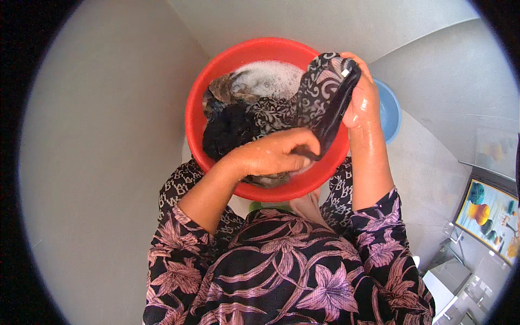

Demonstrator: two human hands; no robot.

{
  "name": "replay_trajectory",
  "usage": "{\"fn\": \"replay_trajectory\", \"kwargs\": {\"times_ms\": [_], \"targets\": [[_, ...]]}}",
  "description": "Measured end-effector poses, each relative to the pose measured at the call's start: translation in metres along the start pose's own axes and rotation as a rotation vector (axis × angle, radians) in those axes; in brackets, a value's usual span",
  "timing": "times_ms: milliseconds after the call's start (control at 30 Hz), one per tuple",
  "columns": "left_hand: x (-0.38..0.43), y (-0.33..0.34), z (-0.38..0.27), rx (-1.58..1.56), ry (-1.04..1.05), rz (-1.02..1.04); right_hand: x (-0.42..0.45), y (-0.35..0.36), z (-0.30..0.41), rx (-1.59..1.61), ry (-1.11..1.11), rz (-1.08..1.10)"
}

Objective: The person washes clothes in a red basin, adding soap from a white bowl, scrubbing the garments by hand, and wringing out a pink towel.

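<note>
A round red plastic basin (196,134) holds wet clothes and soapy water with white suds (276,77). My left hand (284,150) is curled on the lower end of a dark band along a black garment with a pale scroll pattern (321,93). Higher up, at the basin's right rim, my wet right hand (363,97) grips the band's other end, its fingers partly behind the cloth. A small white tag (345,73) shows near that end. The garment's patterned part trails down into the basin, beside a black cloth (231,130) and a brown patterned cloth (223,89).
A blue plastic basin (391,111) stands on the floor to the right, partly hidden by my right arm. Grey walls (109,122) rise close on the left and behind the basin. A colourful picture panel (487,215) is at the lower right.
</note>
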State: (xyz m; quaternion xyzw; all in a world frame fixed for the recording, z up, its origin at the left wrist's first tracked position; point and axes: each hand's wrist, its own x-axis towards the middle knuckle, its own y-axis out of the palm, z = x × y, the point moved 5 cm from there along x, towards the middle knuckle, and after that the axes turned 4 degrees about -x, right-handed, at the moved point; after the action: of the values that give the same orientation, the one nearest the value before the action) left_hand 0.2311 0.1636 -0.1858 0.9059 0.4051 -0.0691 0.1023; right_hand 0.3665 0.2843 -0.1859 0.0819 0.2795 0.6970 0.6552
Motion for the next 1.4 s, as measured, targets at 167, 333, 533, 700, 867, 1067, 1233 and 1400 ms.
{"fn": "replay_trajectory", "kwargs": {"times_ms": [167, 333, 533, 700, 867, 1067, 1233, 1400], "targets": [[-0.004, -0.049, 0.002, 0.312, 0.112, -0.471, -0.017, 0.018, -0.001, 0.167, 0.102, 0.21], [-0.005, -0.073, 0.011, 0.074, 0.101, -0.827, -0.037, 0.036, -0.007, -0.01, 0.188, 0.431], [0.003, -0.045, 0.006, -0.418, -0.073, -0.596, -0.039, 0.037, -0.013, -0.171, 0.284, 0.57], [0.004, -0.056, 0.012, -0.301, -0.018, -0.493, -0.039, 0.04, -0.01, -0.271, 0.224, 0.518], [-0.004, -0.075, -0.006, -0.101, 0.127, -0.619, -0.032, 0.03, -0.007, -0.594, 0.04, 0.408], [-0.006, -0.075, 0.001, 0.521, 0.104, -0.435, -0.03, 0.033, 0.002, -0.387, -0.039, 0.449], [-0.01, -0.084, 0.008, 0.989, 0.096, -0.533, -0.027, 0.022, 0.015, -0.207, -0.077, 0.362], [-0.024, -0.116, 0.013, -0.148, 0.027, -0.763, -0.031, 0.021, 0.013, -0.476, 0.05, 0.363]]}}
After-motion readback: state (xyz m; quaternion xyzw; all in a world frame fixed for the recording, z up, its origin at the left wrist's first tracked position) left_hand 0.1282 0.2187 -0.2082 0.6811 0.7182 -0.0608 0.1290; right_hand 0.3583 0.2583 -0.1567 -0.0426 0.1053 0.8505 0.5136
